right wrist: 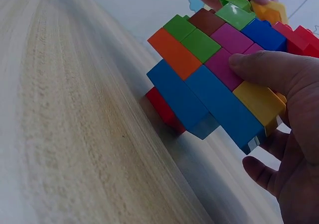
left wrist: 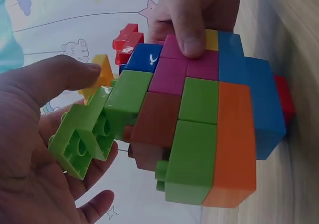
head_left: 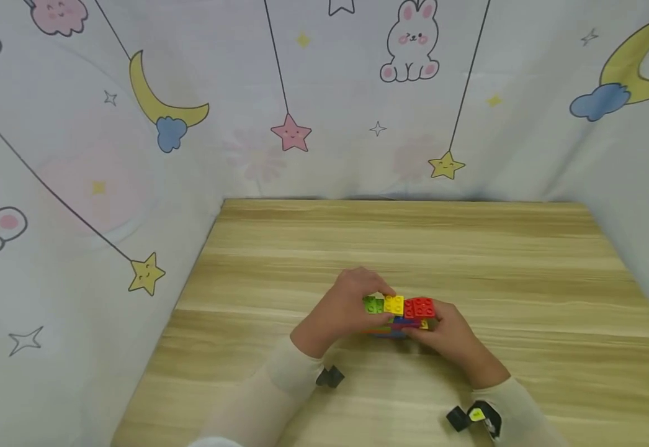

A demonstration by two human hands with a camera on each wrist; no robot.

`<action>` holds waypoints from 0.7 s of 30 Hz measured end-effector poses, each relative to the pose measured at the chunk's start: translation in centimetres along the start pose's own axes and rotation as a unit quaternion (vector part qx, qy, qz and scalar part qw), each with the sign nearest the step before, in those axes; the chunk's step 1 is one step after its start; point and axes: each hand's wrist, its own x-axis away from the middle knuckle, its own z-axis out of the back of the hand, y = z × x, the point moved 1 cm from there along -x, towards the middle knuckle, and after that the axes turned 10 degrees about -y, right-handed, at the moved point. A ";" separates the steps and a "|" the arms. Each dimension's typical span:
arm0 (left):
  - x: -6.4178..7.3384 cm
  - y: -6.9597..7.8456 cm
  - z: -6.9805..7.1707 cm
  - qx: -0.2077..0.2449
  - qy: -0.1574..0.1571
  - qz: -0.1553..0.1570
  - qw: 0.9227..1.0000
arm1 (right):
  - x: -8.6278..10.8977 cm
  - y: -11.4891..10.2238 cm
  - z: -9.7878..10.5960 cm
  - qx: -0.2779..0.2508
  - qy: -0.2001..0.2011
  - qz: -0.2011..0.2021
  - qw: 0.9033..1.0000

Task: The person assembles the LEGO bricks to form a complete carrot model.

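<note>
A stacked structure of toy building bricks (right wrist: 219, 87) in blue, orange, green, magenta, brown and yellow stands on the table, a red brick (right wrist: 164, 110) at its bottom. My left hand (head_left: 352, 304) pinches a yellow brick (head_left: 394, 304) at the top, thumb on the near side and fingers behind. Beside it, light green bricks (left wrist: 82, 137) jut out in steps toward the left palm. My right hand (head_left: 453, 332) grips the structure's right side, its thumb pressed on the magenta bricks (right wrist: 224, 67). Red bricks (head_left: 422, 307) sit along the top right.
The wood-grain table (head_left: 280, 248) carries the structure near its middle. A white curtain (head_left: 347, 81) printed with stars, moons and a rabbit surrounds the table at the back and sides. Dark wrist-worn pieces (head_left: 332, 376) show beside both sleeves.
</note>
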 end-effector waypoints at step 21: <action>0.5 0.3 -0.5 -0.031 0.018 -0.004 0.999 | -0.1 -0.2 -0.3 -0.008 0.002 -0.006 1.000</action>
